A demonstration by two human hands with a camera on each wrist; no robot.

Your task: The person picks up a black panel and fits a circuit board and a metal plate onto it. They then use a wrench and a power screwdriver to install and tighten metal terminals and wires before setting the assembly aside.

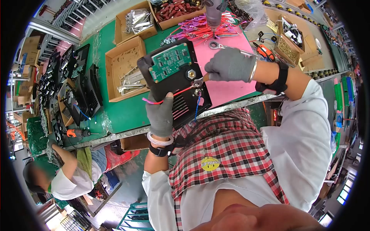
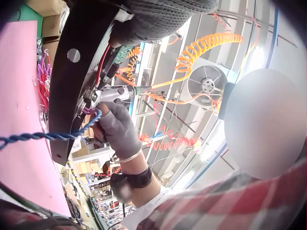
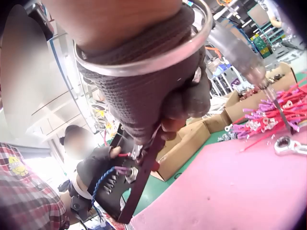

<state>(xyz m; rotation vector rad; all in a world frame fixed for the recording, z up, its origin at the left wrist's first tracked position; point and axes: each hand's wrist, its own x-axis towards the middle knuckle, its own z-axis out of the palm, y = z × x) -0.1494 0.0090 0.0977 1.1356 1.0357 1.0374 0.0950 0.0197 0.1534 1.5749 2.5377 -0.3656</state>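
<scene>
Gripping black panel (image 1: 171,84) with left hand (image 1: 160,115), right hand (image 1: 230,64) curled round wrench (image 1: 198,81)

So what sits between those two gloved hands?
Head view: a red wire crosses the black panel from the left hand towards the wrench in the right hand.

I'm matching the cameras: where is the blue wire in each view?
Head: blue wire at centre, hanging down the black panel.
Left wrist: wire at left, running from the panel to the edge.
Right wrist: wire lower left, on the panel.
Shared landmark: the pink mat.
</scene>
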